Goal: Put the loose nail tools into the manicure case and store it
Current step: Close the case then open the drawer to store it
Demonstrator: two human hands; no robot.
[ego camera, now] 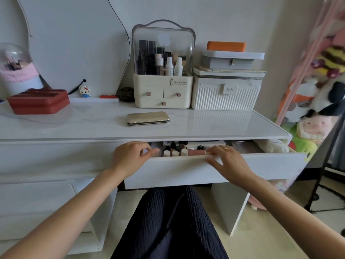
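Observation:
The gold manicure case (148, 118) lies closed on the white dressing table top (74, 126), in front of the cosmetics organiser. Below it the white drawer (242, 165) stands partly pulled out, with bottles and lipsticks showing inside. My left hand (130, 157) has its fingers curled over the drawer front's top edge at the left. My right hand (225, 161) rests on the same edge further right, fingers spread and blurred, a ring on one finger. No loose nail tools are in sight.
A cream cosmetics organiser (163, 71) and a white ribbed box (225, 90) with stacked cases stand at the back. A red box (39, 101) sits at the left. Plush toys (317, 101) fill the right side. My dark-clothed lap (168, 221) is under the drawer.

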